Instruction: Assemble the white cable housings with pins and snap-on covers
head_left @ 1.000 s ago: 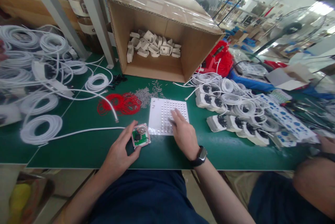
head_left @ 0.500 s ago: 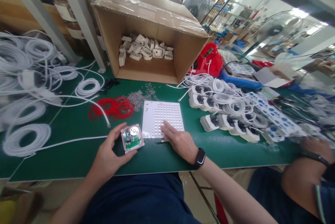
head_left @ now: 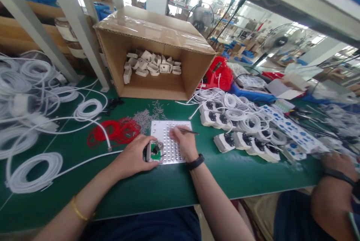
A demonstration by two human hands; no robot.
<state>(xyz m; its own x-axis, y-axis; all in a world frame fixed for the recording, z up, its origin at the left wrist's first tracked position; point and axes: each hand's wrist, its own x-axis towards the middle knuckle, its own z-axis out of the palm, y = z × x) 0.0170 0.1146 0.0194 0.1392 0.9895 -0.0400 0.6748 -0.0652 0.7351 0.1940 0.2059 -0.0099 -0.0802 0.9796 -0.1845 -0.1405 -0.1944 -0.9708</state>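
My left hand [head_left: 135,157] was clamped round an uncovered housing [head_left: 155,153], green board [head_left: 159,154] already inside, at the near left corner of the white sheet [head_left: 158,136]. My right hand [head_left: 184,141] pinched a thin metal tool [head_left: 189,131] over rows of silver pieces [head_left: 173,152] left there.

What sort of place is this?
Probably an electronics assembly workshop: a cased green circuit board in the left hand, coiled white cables and a heap of what look like small screws on one bench.
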